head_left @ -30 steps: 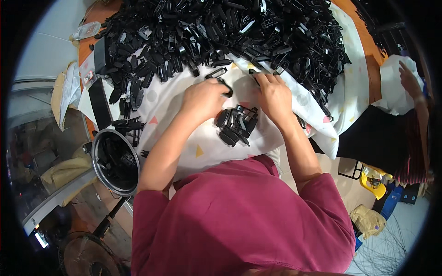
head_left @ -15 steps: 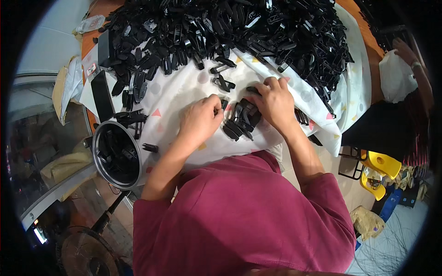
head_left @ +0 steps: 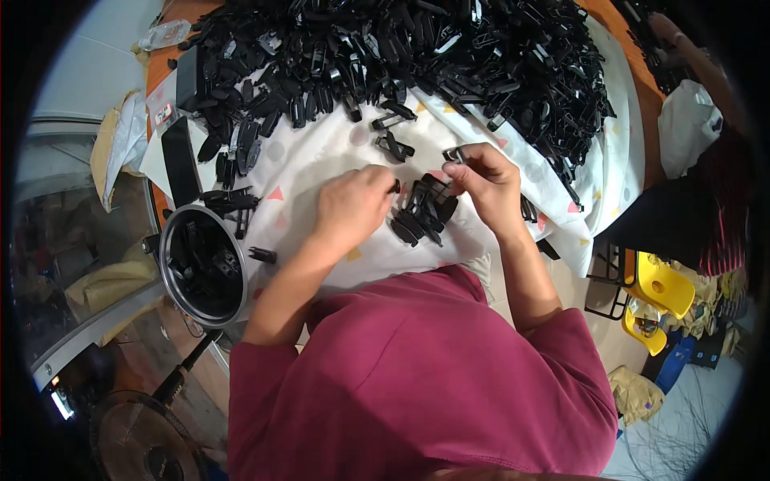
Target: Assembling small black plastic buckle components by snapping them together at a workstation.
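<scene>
My left hand (head_left: 353,204) is closed, pinching a small black plastic part (head_left: 395,187) that mostly hides behind the fingers. Between the thumb and fingers of my right hand (head_left: 493,188) is a small black clip-like part (head_left: 453,154) with a shiny edge. Just below and between both hands lies a small cluster of black plastic pieces (head_left: 421,212) on the patterned white cloth (head_left: 313,156). Farther off, a pair of loose black clip-like parts (head_left: 395,147) rests on the cloth.
A large heap of black parts (head_left: 369,56) fills the far side. At left stand a metal-rimmed pot (head_left: 243,276) holding black pieces and a dark flat phone-like slab (head_left: 180,160). A fan (head_left: 144,441) is at lower left. Another person's arm (head_left: 698,60) and a white bag (head_left: 688,128) are at right.
My right hand has drawn back from the cluster and turned, lifting a black clip-like part into view. My left hand stays nearly in place. The other person's hand has moved farther away.
</scene>
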Available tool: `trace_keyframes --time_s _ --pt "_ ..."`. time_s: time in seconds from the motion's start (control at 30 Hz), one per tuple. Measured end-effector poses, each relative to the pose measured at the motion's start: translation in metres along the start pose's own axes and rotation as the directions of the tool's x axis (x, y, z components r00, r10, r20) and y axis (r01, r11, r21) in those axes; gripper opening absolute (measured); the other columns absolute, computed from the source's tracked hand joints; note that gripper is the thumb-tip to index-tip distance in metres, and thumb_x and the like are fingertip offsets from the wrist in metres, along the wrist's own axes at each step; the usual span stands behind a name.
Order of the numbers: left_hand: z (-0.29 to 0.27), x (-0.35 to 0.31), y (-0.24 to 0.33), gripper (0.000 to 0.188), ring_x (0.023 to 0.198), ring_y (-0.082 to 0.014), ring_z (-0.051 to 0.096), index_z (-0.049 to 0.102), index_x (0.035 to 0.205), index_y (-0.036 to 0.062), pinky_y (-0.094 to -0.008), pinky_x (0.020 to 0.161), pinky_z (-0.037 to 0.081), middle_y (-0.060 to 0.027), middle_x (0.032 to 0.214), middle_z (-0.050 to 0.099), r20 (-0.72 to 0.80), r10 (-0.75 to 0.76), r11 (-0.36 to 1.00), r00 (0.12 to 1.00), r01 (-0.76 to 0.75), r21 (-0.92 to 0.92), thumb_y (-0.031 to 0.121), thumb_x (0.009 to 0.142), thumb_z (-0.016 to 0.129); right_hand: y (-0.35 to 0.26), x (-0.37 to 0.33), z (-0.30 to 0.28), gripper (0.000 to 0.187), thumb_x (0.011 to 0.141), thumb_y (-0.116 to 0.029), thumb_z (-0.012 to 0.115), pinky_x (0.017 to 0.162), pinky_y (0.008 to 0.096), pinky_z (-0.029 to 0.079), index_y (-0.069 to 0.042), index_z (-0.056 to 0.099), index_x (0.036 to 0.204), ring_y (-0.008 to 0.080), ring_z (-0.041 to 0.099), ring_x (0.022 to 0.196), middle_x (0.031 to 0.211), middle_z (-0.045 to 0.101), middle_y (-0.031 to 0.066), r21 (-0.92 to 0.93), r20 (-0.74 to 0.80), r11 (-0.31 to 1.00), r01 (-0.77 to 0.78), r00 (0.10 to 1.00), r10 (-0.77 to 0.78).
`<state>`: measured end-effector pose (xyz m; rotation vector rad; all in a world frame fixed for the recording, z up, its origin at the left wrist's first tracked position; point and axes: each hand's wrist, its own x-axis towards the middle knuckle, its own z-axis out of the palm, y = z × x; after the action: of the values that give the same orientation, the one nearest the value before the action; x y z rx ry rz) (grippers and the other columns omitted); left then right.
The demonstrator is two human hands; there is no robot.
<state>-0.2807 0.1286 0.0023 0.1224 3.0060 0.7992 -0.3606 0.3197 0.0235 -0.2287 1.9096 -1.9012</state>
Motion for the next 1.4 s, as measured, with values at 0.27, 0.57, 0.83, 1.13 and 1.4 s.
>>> trace_keyframes --time_s 0.27,0.57,0.83,1.13,1.4 --pt "-0.012 0.011 0.012 0.032 0.071 -0.0048 0.047 0.049 0.08 0.0048 -0.0176 0.063 0.04 0.0025 0.077 0.052 -0.042 -0.323 0.273 0.945 0.051 -0.961 0.008 0.066 0.077 -0.012 -0.005 0.021 0.022 0.081 -0.004 0.059 0.076 0.0303 0.049 0.005 0.051 0.1 0.0189 0.059 0.091 0.101 0.059 0.015 0.164 0.238 0.964 0.207 0.941 -0.243" --pt "-0.008 0.009 0.016 0.03 0.08 -0.0067 0.05 0.049 0.08 0.0044 -0.021 0.071 0.042 -0.0021 0.085 0.055 -0.164 -0.234 0.147 0.958 -0.133 -0.98 0.01 0.068 0.076 -0.025 -0.009 0.047 0.023 0.084 0.002 0.052 0.073 0.027 0.05 0.005 0.049 0.106 0.0153 0.055 0.091 0.103 0.057 0.0135 0.146 0.108 0.968 0.203 0.97 -0.22" --pt "-0.03 0.001 0.022 0.033 0.075 -0.0087 0.052 0.058 0.093 0.0011 -0.0212 0.07 0.043 -0.0032 0.086 0.057 -0.314 -0.172 0.453 0.934 -0.207 -0.867 0.009 0.067 0.076 -0.047 -0.018 0.031 0.039 0.078 0.011 0.054 0.066 0.0231 0.048 -0.003 0.054 0.114 0.0136 0.056 0.081 0.098 0.057 0.0105 -0.372 0.289 0.704 0.605 0.796 -0.532" --pt "-0.045 -0.006 0.035 0.029 0.07 -0.0102 0.053 0.059 0.087 0.0006 -0.0218 0.065 0.042 -0.0047 0.085 0.057 -0.36 -0.11 0.489 0.927 -0.265 -0.831 0.01 0.066 0.076 -0.054 -0.026 0.022 0.05 0.069 0.015 0.057 0.06 0.0261 0.046 -0.005 0.055 0.115 0.0207 0.056 0.071 0.088 0.058 0.0123 -0.502 0.384 0.504 0.703 0.703 -0.598" --pt "-0.045 -0.004 0.038 0.028 0.069 -0.0101 0.052 0.06 0.087 0.0002 -0.0218 0.063 0.043 -0.0054 0.085 0.058 -0.337 -0.164 0.408 0.927 -0.247 -0.879 0.009 0.065 0.076 -0.049 -0.024 0.021 0.051 0.065 0.01 0.061 0.056 0.0298 0.044 -0.004 0.056 0.113 0.0226 0.053 0.066 0.083 0.056 0.0101 -0.437 0.322 0.523 0.731 0.671 -0.668"
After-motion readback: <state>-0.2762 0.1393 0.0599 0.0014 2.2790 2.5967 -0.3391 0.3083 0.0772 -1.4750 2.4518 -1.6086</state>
